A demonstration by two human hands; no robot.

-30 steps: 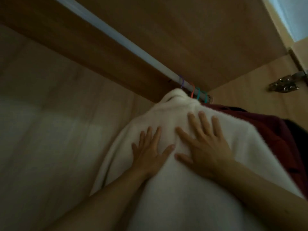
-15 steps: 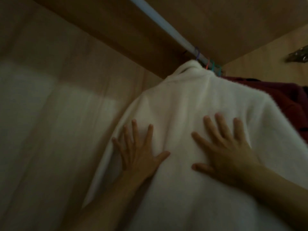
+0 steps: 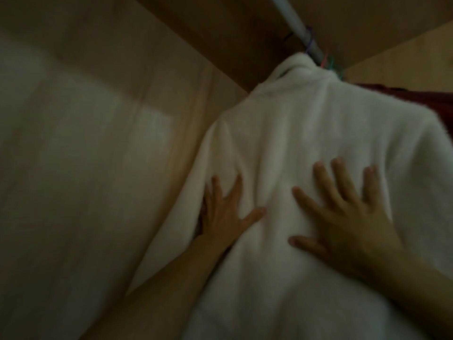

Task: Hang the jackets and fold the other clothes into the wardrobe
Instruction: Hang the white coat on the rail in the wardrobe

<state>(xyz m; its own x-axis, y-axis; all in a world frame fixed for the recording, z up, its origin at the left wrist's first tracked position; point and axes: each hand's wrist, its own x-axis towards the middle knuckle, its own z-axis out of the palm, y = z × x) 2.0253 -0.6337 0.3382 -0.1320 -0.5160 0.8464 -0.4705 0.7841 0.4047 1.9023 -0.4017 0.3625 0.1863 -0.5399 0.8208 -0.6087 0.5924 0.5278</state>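
Left hand (image 3: pixel 224 212) and right hand (image 3: pixel 348 217), fingers spread and grasping nothing, press flat on the white jacket (image 3: pixel 306 133) (hung on the rail (image 3: pixel 297 24)).

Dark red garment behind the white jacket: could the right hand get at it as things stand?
Probably, but only its exposed strip. The right hand lies flat on the white jacket, which hangs in front of the dark red garment; past the jacket's shoulder nothing blocks the way.
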